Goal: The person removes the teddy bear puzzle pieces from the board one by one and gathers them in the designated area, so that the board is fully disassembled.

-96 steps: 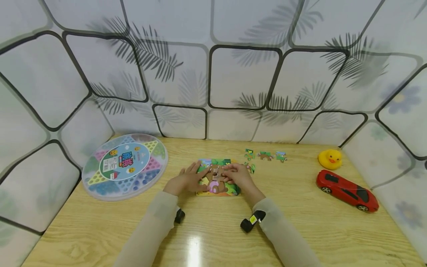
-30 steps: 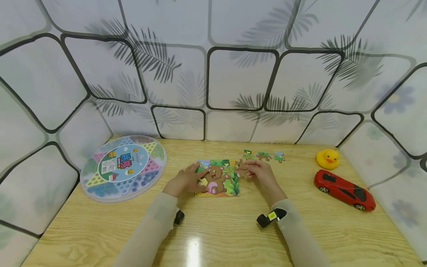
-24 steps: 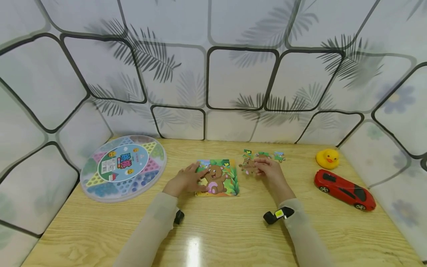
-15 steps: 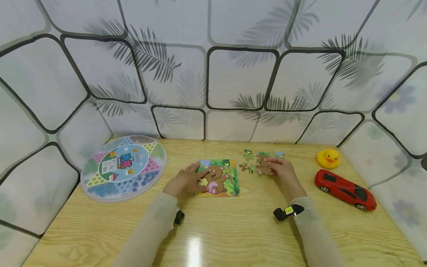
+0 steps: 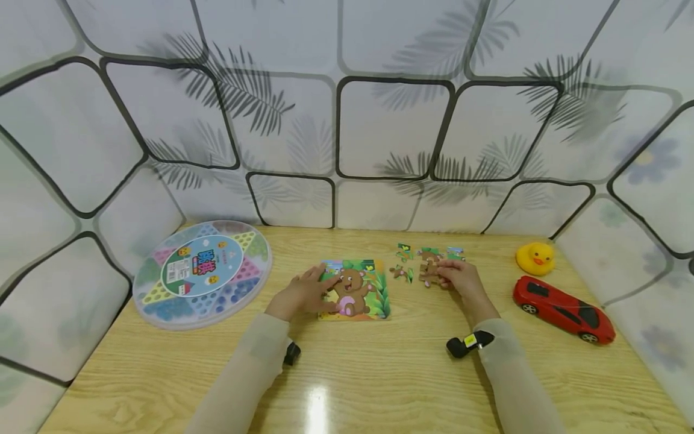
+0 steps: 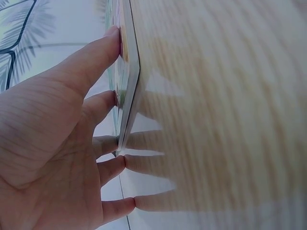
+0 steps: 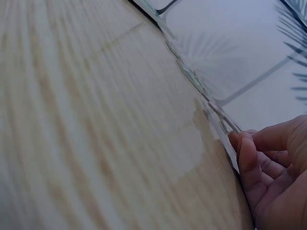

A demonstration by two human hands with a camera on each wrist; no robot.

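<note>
A bear picture puzzle board (image 5: 358, 292) lies flat on the table in the head view. My left hand (image 5: 306, 295) rests on its left side, fingers spread; in the left wrist view the thumb and some fingertips touch the board, while the lower fingertips touch the table. To the right, my right hand (image 5: 463, 282) pinches a brown puzzle piece (image 5: 428, 275) by its right edge, just in front of another piece (image 5: 430, 253). In the right wrist view, thumb and index finger hold the thin piece (image 7: 223, 117) close to the tabletop; whether it touches the table I cannot tell.
More loose puzzle pieces (image 5: 402, 273) lie right of the board, one (image 5: 455, 252) partly behind the right hand. A round Chinese checkers board (image 5: 255, 256) sits at left. A yellow rubber duck (image 5: 535, 259) and a red toy car (image 5: 564, 310) stand at right. A patterned cloth wall encloses the table.
My right hand has lifted the brown piece off the picture board, carried it rightward and lowered it beside the loose pieces. The left hand has stayed on the board.
</note>
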